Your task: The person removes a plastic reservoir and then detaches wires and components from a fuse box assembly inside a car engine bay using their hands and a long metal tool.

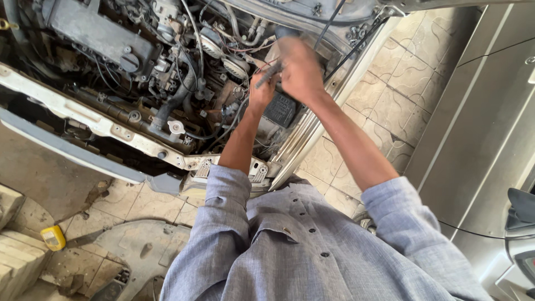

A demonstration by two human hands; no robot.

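Note:
Both my arms reach into an open car engine bay (139, 67). My left hand (261, 96) is closed around a dark, slim tool (268, 74) that slants up to the right. My right hand (301, 69) is blurred and lies over the tool's upper end, with its back towards me and its fingers hidden. A black ribbed box (280, 110) sits just below both hands, among hoses and wires. I cannot see what the tool's tip touches.
A pale front crossmember (100, 125) runs across the bay's near edge. A white round cap (176, 127) and belt pulleys (223, 53) lie left of my hands. A yellow bottle (53, 237) and a loose grey panel (139, 245) are on the tiled floor. A metal shutter (479, 122) stands at the right.

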